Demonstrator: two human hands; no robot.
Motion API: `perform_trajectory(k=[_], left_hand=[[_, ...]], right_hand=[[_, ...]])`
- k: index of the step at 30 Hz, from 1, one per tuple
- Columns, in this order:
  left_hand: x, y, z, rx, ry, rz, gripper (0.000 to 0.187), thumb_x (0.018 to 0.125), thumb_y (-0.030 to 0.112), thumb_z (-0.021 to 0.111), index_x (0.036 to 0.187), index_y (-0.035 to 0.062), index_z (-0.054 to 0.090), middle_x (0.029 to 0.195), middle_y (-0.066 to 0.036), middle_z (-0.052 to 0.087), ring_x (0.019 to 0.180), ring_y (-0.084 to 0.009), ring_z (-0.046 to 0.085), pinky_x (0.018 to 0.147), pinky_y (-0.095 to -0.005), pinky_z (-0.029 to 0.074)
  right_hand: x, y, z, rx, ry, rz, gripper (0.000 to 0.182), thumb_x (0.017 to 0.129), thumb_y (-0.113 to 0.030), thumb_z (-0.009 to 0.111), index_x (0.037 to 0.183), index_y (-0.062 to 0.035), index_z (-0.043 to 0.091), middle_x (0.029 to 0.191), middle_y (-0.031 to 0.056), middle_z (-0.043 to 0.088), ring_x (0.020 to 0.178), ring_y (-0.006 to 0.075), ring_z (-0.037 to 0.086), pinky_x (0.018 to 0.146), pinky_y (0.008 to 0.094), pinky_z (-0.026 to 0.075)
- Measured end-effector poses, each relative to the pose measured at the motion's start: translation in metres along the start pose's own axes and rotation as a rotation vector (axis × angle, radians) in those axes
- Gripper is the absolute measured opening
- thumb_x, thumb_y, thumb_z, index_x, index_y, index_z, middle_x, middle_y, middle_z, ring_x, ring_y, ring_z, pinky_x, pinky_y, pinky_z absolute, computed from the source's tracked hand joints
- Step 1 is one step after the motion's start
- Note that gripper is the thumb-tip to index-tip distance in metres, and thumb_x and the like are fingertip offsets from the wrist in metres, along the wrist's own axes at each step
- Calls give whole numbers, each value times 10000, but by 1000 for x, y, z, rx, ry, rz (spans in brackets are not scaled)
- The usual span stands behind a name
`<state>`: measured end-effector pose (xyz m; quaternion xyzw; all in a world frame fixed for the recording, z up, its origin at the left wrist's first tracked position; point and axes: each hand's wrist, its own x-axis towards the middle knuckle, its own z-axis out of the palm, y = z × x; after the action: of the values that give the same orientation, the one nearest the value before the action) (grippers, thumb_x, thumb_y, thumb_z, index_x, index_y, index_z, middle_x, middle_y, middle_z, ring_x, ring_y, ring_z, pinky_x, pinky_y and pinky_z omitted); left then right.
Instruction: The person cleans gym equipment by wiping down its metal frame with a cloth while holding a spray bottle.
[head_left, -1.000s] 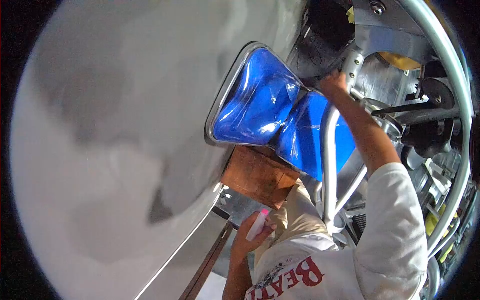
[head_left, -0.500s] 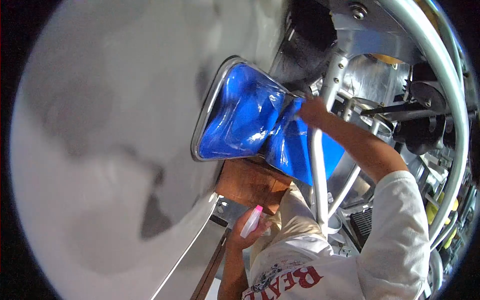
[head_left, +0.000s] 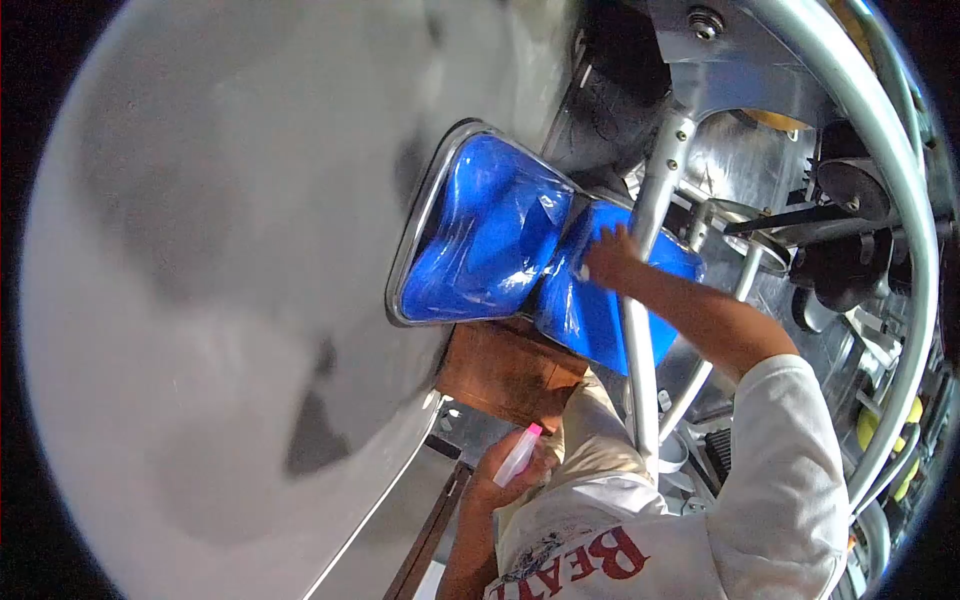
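Observation:
My left hand (head_left: pixel 510 470), low near my waist, is closed around a spray bottle (head_left: pixel 517 455); its white head ends in a pink tip, and my fingers hide the body. My right hand (head_left: pixel 610 260) lies against the right part of a blue seat (head_left: pixel 490 240) with a glossy, clear plastic-like cover and dark metal-edged rim. A small white bit shows at the edge of this hand, beside the thumb side; what it belongs to is hidden under the palm. My right forearm passes over a grey metal tube.
A thick curved metal tube (head_left: pixel 915 200) arches along the right, with a straight post (head_left: pixel 637 370) near my right arm. Below the blue seat stands a brown wooden box (head_left: pixel 510 370). A large pale grey surface (head_left: pixel 220 250) fills the left. Machine parts crowd the right.
My right hand has moved down and slightly left over the blue surface, from its upper edge. My left hand with the spray bottle has shifted slightly right.

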<state>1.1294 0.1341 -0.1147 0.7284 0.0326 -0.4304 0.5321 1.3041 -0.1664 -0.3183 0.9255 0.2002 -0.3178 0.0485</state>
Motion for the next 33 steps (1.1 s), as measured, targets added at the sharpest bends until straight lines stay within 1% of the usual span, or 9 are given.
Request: perform_trajectory(k=[8,10,12,16,19,23,25,28,33], left_hand=[[-7,5,3,64,-16,-73,289,808,146,805,982,78,585,811,15,594,737,-85,558,676,-276,484],[-9,-2,3,44,3,-17,283,818,162,798,985,74,586,803,16,593,733,-88,555,673,-276,481],[-7,1,2,31,12,-3,282,823,172,795,986,73,587,796,17,591,730,-90,550,670,-274,478],[-11,14,-3,80,20,-69,280,838,233,782,974,74,598,778,-1,589,712,-117,556,657,-289,473],[-13,-1,3,-8,63,-8,281,844,266,778,959,80,601,763,-10,583,690,-129,553,642,-298,465],[-11,-9,0,-25,3,-161,267,836,164,783,985,58,589,842,5,619,799,-99,603,714,-265,499],[-10,-9,4,-73,19,-40,247,837,146,775,973,58,588,830,-3,610,770,-99,591,702,-273,499],[0,2,6,-41,-1,153,251,830,130,778,975,61,585,813,-3,594,730,-92,563,681,-274,491],[0,9,3,97,-6,48,257,816,128,790,954,63,583,813,-2,580,717,-93,541,662,-275,481]], right_hand=[[46,74,-13,-215,95,340,265,905,-275,578,1079,-161,742,1118,60,668,1087,262,541,823,434,362],[29,29,-12,346,-81,348,260,901,-234,589,1048,-85,743,1155,147,671,1109,331,590,852,449,525],[7,-10,-32,14,-472,-187,293,870,-286,624,1067,-97,734,1205,157,649,1202,322,546,889,511,498],[3,6,11,15,118,-120,208,815,-253,633,902,-114,761,970,120,717,1038,327,633,879,492,487],[50,88,-20,-69,-22,345,213,866,-293,626,984,-178,761,1087,81,704,1116,276,585,855,477,403],[33,100,-30,-135,266,186,174,829,-242,621,865,-160,770,904,83,724,914,280,649,724,421,453],[90,60,64,-238,286,351,174,830,-232,643,896,-145,779,937,130,721,931,305,651,747,467,476],[27,-11,0,113,-385,-65,190,775,-270,705,896,-143,777,929,132,724,969,333,667,835,509,510],[9,17,-1,56,12,-77,187,787,-277,692,893,-142,766,931,80,726,1018,306,630,875,472,462]])
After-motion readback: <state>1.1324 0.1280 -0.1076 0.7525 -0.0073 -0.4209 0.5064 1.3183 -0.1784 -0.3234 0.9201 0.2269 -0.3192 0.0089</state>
